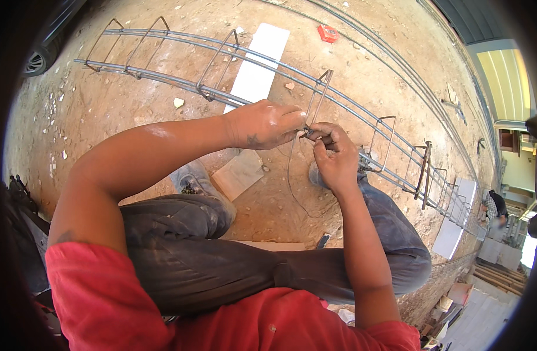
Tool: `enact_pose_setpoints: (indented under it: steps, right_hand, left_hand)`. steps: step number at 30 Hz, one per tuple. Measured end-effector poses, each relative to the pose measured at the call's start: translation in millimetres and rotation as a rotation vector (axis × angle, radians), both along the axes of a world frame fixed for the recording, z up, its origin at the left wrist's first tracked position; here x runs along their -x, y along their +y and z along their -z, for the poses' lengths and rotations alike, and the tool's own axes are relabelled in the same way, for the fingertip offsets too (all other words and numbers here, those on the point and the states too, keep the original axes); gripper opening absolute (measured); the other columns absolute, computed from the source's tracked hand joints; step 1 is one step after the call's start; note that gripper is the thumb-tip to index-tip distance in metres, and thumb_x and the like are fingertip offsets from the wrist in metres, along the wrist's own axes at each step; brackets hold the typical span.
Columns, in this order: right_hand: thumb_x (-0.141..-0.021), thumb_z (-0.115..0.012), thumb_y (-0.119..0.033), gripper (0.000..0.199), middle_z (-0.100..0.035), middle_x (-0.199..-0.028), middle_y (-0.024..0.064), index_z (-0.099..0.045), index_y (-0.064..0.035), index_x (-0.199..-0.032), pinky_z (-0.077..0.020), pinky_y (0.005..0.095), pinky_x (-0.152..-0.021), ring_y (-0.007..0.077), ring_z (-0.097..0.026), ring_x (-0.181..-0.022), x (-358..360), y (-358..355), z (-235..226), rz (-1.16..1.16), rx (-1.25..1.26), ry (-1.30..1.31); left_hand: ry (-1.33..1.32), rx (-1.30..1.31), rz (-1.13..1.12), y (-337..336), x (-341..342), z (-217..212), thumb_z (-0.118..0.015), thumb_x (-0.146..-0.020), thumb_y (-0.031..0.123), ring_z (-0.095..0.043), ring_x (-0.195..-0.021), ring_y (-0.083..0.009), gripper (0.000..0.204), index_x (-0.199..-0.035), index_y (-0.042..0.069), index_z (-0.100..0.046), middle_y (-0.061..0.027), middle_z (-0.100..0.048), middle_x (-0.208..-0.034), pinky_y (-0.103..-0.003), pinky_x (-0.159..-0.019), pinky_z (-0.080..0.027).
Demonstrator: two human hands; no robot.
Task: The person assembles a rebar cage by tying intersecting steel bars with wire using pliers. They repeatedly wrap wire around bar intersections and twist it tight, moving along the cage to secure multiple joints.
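Note:
A long rebar cage (286, 75), made of grey bars with square wire stirrups (320, 96), stretches across in front of me. My left hand (267, 124) is closed at the near bar, its fingertips meeting the right hand's beside a stirrup. Opposite it, my right hand (335, 153) pinches with thumb and fingers at the same joint. Between them is thin dark tie wire (289, 169), whose loose length curves down toward the ground between my legs. The fingers hide the exact wrap of the wire at the joint.
One white block (261, 58) lies beneath the cage, another white block (455, 219) under its right end. A flat tan slab (239, 174) is near my foot. Beyond the cage are a red box (328, 33) and long loose bars (391, 58). Another person (495, 206) is far right.

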State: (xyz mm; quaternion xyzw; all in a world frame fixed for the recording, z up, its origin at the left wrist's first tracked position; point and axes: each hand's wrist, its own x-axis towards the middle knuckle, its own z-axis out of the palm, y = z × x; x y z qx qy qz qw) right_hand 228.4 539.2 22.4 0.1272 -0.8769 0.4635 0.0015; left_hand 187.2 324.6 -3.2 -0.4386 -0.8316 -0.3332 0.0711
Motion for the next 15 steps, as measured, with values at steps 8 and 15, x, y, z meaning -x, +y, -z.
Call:
enact_pose_setpoints:
  steps: [8,15]
  right_hand:
    - [-0.074,-0.053,0.006,0.037,-0.069,-0.095,0.0095,-0.065,-0.0078,-0.107,-0.0512,0.0337,-0.073,0.0196,-0.067,-0.080,-2,6,8,-0.049,-0.004,0.008]
    - [-0.077,-0.054,0.005,0.041,-0.069,-0.100,0.0106,-0.064,-0.0072,-0.115,-0.0494,0.0354,-0.085,0.0251,-0.064,-0.095,-20,-1,24,0.016,0.001,0.170]
  left_hand:
    - [-0.203,0.069,-0.040,-2,16,-14,-0.061,-0.092,0.029,-0.065,-0.077,-0.0400,0.028,-0.104,0.007,-0.050,-0.0162,-0.064,-0.090,-0.047,-0.066,-0.054]
    - [0.101,-0.052,0.046,11,25,-24,-0.072,-0.081,0.017,-0.065,-0.071,-0.0308,0.021,-0.093,0.006,-0.059,-0.0093,-0.063,-0.082,-0.039,-0.058,-0.052]
